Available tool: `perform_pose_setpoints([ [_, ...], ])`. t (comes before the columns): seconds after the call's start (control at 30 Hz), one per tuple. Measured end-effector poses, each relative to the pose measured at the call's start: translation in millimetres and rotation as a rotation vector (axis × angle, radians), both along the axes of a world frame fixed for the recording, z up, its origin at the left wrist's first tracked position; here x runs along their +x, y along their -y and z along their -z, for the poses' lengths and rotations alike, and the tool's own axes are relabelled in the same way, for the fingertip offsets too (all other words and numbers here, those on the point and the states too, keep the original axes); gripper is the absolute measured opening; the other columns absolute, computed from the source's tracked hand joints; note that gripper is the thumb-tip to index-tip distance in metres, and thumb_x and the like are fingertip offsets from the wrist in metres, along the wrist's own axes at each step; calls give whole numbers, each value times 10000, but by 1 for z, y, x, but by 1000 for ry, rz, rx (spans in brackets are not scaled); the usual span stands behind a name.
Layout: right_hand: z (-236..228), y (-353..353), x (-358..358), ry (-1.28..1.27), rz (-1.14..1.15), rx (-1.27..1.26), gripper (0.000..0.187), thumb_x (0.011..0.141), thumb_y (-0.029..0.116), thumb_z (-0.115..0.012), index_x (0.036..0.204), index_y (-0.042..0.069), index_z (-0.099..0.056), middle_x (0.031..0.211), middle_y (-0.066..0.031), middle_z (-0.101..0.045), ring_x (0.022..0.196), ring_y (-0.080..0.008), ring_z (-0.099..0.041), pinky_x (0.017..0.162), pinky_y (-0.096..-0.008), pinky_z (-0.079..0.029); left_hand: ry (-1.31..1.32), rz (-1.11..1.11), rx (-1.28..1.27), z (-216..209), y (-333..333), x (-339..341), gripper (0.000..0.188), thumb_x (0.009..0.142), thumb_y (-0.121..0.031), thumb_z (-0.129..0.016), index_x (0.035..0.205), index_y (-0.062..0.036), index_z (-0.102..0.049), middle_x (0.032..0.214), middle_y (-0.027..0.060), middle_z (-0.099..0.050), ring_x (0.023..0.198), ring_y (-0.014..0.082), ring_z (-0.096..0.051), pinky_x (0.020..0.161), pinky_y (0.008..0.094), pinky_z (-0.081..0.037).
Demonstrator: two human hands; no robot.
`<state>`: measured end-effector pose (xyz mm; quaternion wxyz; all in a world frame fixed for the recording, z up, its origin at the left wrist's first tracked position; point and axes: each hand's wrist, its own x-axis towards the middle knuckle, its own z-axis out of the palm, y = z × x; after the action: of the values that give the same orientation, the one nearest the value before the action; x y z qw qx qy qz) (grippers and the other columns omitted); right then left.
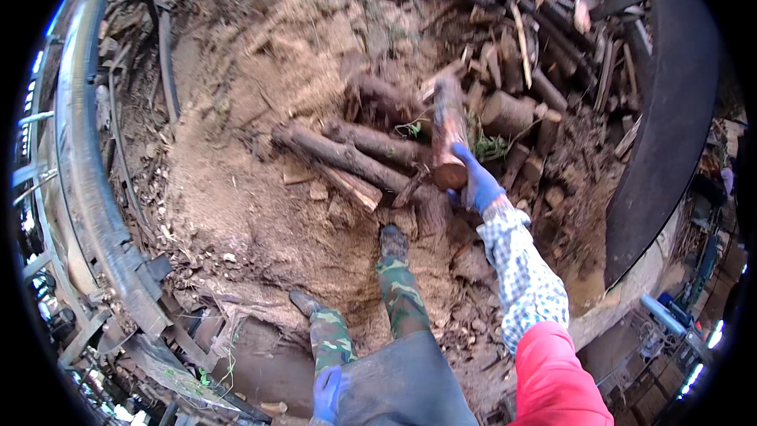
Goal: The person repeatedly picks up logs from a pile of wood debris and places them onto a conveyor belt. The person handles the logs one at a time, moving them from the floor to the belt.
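Observation:
My right hand (pixel 479 181), in a blue glove, is closed around the near end of a short, thick log (pixel 449 130). The log points away from me, its round cut face toward me, and its far end is blurred. Long logs (pixel 347 156) and a split piece of wood (pixel 347 187) lie just left of it. My left hand (pixel 326 394), also gloved in blue, is low beside my left thigh at the edge of a dark apron (pixel 402 383). How its fingers are held is not clear.
A heap of cut logs and sticks (pixel 520 102) spreads beyond my right hand. Sawdust and wood chips cover the ground (pixel 229 181). A curved metal rail (pixel 79 142) runs along the left, and a dark curved panel (pixel 670 126) stands on the right. My boots (pixel 392 243) are close to the logs.

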<state>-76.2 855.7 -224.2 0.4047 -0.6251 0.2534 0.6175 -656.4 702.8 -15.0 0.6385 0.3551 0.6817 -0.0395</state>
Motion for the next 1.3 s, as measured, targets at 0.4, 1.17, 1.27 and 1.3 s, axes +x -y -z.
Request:
perform_pose_setpoints([
  [0.4, -398, 111, -131, -143, -1126, 307, 510, 945, 430, -675, 1183, -21, -675, 1001, -9, -699, 878, -84, -615, 788, -300, -518, 1010, -823, -457, -43, -91, 234, 917, 862, -718, -603, 1492, -80, -413, 1392, 89, -570, 1205, 234, -580, 1098, 440, -425],
  [1.17, -350, -80, -576, 17, -1483, 838, 485, 892, 265, -751, 1240, -34, -593, 1038, -54, -699, 870, -128, -657, 746, -269, -529, 431, -1280, 618, -100, -162, -141, 907, 906, -594, -661, 1423, 101, -393, 1382, 175, -574, 1240, 268, -564, 1057, 359, -440],
  [1.27, -380, -89, -597, -35, -1530, 782, 451, 911, 300, -727, 1217, -15, -622, 1018, -33, -697, 857, -122, -655, 747, -276, -531, 255, -1344, 592, -39, -173, -144, 877, 820, -553, -793, 1270, 125, -466, 1242, 228, -638, 1083, 276, -637, 954, 386, -502],
  [1.3, -389, -98, -600, 5, -1510, 760, 448, 912, 314, -726, 1207, -10, -630, 1008, -30, -697, 845, -121, -654, 741, -275, -530, 300, -1352, 597, -38, -187, -142, 898, 812, -549, -801, 1283, 130, -451, 1234, 228, -640, 1075, 272, -638, 941, 386, -508],
])
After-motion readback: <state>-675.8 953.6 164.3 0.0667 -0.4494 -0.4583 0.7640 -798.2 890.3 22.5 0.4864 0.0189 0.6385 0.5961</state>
